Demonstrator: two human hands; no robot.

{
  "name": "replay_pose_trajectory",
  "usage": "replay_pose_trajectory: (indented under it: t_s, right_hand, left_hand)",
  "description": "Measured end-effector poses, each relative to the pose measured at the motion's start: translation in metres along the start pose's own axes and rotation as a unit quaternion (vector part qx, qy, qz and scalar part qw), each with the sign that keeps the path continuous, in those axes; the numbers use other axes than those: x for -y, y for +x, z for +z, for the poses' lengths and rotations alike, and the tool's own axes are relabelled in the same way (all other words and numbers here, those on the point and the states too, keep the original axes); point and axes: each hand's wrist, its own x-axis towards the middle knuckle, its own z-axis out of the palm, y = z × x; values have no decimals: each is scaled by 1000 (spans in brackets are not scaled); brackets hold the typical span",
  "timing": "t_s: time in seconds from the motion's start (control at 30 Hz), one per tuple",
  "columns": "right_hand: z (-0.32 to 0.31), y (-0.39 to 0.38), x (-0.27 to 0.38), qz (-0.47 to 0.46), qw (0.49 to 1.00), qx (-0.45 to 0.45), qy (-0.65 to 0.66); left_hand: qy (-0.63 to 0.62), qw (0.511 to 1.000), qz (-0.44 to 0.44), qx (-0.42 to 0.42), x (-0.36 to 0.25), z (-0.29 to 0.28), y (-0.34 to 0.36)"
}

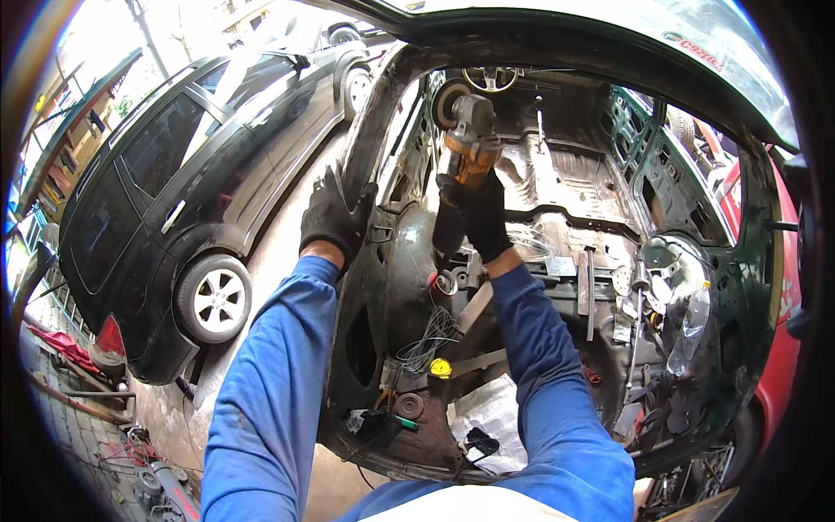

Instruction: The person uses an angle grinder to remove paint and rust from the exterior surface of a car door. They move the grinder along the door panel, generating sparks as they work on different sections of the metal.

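My right hand (483,213), in a black glove, is closed round an orange and grey angle grinder (474,143). Its round disc (449,104) is up at the inner left side of a stripped dark green car body. My left hand (335,217), also gloved in black, straddles the body's left rear pillar (361,148), thumb inside and fingers outside. Below the grinder, on the inner wheel arch (410,244), a red-rimmed round can (444,283) sits near a tangle of thin wire (430,339). A yellow tape measure (440,369) lies nearer me.
A black car (200,183) stands close on the left. Inside the body are metal strips (585,291), a clear plastic bottle (693,326) and a pale sheet (491,418). The raised tailgate (609,39) hangs overhead. A red car (778,365) is at right.
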Motion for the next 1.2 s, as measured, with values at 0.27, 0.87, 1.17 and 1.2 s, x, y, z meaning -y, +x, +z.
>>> replay_pose_trajectory:
  t_s: [0.27, 0.87, 1.17, 1.2]
  right_hand:
    - [47, 20, -49, 5, 999, -53, 11]
    - [89, 59, -72, -14, 992, -104, 76]
    - [89, 59, -74, -50, 987, -126, 92]
    - [89, 59, -73, -42, 988, -119, 88]
  left_hand:
    - [-4, 1000, -4, -13, -10, -8, -6]
    - [-49, 998, 29, -22, -2, -3, -2]
    - [-50, 998, 22, -20, -4, -6, -5]
    - [-48, 999, 17, -11, -4, -7, -5]
